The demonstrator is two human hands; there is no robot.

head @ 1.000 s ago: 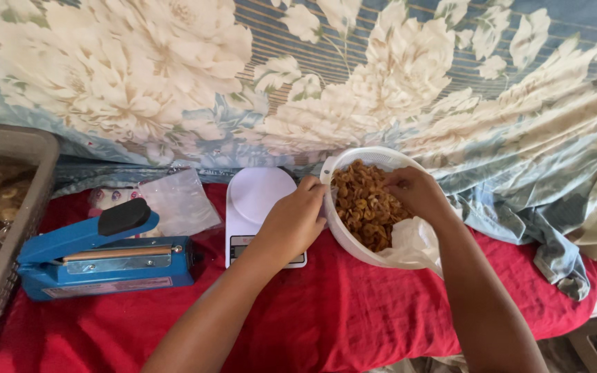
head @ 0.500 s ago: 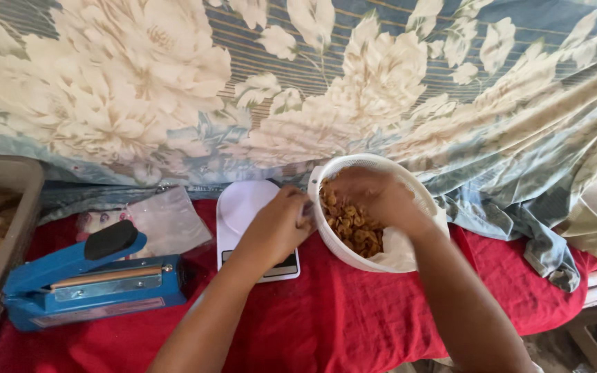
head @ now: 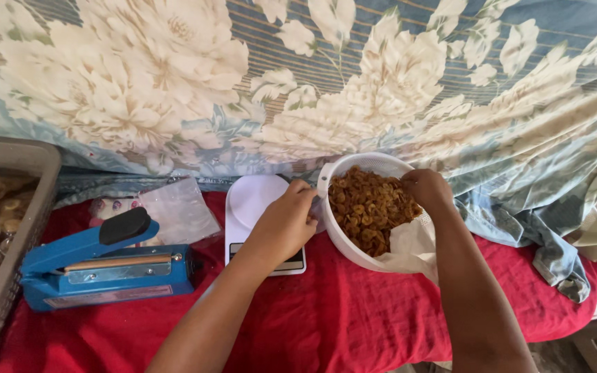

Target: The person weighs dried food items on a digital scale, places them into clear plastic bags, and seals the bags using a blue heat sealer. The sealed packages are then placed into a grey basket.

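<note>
- A round white plastic bowl (head: 340,228) sits on the worktop, right of centre and just beside the scale, tilted a little toward the person. It is heaped with small curled golden-brown fried chips (head: 371,207), crinkled and dry-looking.
- The right hand (head: 426,190) dips into the far side of the bowl, fingers curled down among the chips; I cannot tell whether it pinches any.
- The left hand (head: 286,222) is loosely closed at the bowl's near-left rim, fingertips touching the edge, its heel resting over the scale.
- A thin clear plastic bag (head: 412,245) hangs limp against the bowl's right side, under the right forearm, soft and wrinkled.
- The flat white kitchen scale (head: 253,200) has a smooth round platter and a dark display strip at its front edge, partly hidden by the left wrist.
- To the left lies a blue metal heat sealer with a black handle knob (head: 105,266), boxy and hard-edged, well apart from the bowl.
- Behind it lies a stack of clear plastic pouches (head: 177,211), glossy and flat.
- At the far left edge stands a grey plastic crate (head: 19,228) holding bagged chips.
- A red fuzzy cloth (head: 340,318) covers the worktop; the widest bare stretch lies at the front, between the two forearms.
- A floral blue-and-cream curtain (head: 298,83) hangs close behind, its folds spilling onto the right end of the worktop and crowding the bowl's far side.
</note>
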